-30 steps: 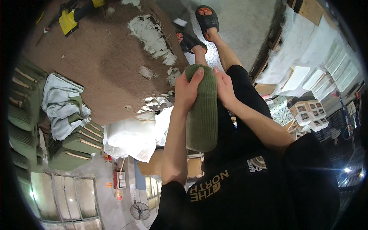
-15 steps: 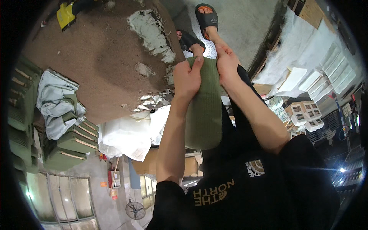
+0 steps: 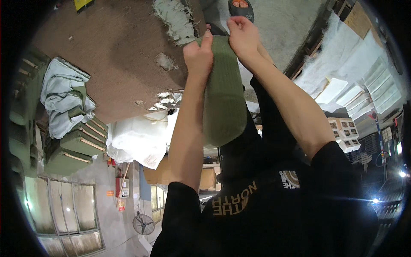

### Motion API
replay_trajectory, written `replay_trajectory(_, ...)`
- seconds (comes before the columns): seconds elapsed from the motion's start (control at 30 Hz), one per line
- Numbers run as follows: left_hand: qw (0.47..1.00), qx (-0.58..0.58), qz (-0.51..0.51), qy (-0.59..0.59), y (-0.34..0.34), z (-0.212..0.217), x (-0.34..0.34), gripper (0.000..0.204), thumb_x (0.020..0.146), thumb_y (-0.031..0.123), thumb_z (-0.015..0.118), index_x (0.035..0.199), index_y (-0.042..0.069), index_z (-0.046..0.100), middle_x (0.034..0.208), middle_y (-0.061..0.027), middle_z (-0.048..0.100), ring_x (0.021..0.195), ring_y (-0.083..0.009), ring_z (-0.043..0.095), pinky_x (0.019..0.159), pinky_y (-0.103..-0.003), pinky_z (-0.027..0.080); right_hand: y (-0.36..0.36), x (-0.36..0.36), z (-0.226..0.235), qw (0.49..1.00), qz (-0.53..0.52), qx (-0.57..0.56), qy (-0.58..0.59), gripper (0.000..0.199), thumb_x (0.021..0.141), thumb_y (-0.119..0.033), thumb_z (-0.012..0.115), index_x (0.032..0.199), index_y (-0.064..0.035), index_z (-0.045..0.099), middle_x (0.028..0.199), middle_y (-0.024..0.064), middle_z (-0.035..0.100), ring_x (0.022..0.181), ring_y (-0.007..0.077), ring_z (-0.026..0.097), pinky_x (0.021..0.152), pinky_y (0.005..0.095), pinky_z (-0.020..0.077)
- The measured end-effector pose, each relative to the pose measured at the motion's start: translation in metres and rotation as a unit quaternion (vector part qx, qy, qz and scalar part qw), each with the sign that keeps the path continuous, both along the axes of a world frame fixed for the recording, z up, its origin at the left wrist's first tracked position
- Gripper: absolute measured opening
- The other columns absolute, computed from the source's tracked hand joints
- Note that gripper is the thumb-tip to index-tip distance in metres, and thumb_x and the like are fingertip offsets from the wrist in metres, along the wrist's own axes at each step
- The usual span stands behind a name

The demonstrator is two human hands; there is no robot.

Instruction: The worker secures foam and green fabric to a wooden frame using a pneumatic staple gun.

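Note:
A long padded piece in green ribbed fabric [image 3: 223,94], rounded at its near end, lies lengthwise before my body. My left hand [image 3: 199,56] is closed on the far left corner of the green padded piece, thumb on top and pointing away from me. At the far right corner, my right hand [image 3: 245,37] is curled with its fingers pinched together just past the end. What lies between those fingertips is too small to make out. The underside of the padded piece is hidden.
To the left spreads a brown, worn carpet-like surface [image 3: 107,64] with torn pale patches. Green padded pieces [image 3: 81,143] and a white-and-green cloth [image 3: 64,94] are stacked beyond it. White sheeting [image 3: 139,137] hangs nearby; white padding [image 3: 338,55] lies at right. A sandalled foot [image 3: 241,10] shows ahead.
Both hands and the padded piece have shifted away from me and slightly left in view. The right hand has moved from the piece's side edge up past its far corner.

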State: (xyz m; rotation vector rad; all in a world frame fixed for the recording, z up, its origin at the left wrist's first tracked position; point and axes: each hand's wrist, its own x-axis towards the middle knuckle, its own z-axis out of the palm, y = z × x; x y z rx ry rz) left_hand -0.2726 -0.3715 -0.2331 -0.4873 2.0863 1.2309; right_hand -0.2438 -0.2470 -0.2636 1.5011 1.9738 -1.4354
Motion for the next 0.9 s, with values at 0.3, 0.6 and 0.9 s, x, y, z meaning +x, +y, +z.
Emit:
replay_trajectory(0.3, 0.977, 0.076, 0.176, -0.090, -0.091, 0.029, -0.038, 0.038, 0.101, 0.032, 0.049, 0.106, -0.003, 0.063, 0.097, -0.0070, 0.066, 0.084, -0.0149, 0.058, 0.073, -0.029, 0.047, -0.042, -0.038, 0.149, 0.769, 0.488, -0.089, 0.403, 0.022, 0.078, -0.035, 0.070, 0.085, -0.0136, 0.070, 0.088, 0.0037, 0.065, 0.095, 0.0236, 0.061, 0.092, 0.0382, 0.0436)
replay_trajectory(0.6, 0.946, -0.263, 0.189, -0.023, -0.128, 0.160, 0.171, 0.049, 0.105, 0.031, 0.030, 0.129, -0.005, 0.053, 0.130, -0.0222, 0.056, 0.120, -0.0351, 0.053, 0.102, -0.041, 0.039, -0.104, -0.067, 0.098, 0.731, 0.602, -0.077, 0.311, 0.021, 0.085, -0.027, 0.062, 0.074, -0.0094, 0.067, 0.082, 0.0060, 0.065, 0.089, 0.0279, 0.061, 0.081, 0.0427, 0.0426)
replay_trajectory(0.9, 0.802, -0.563, 0.175, 0.097, -0.151, 0.115, 0.205, 0.027, 0.092, 0.022, 0.045, 0.102, 0.006, 0.065, 0.109, -0.0119, 0.065, 0.100, -0.0341, 0.057, 0.090, -0.047, 0.039, -0.173, -0.094, 0.084, 0.682, 0.671, -0.089, 0.277, 0.031, 0.090, -0.032, 0.057, 0.077, -0.0071, 0.071, 0.076, 0.0104, 0.065, 0.077, 0.0323, 0.062, 0.067, 0.0419, 0.0481)
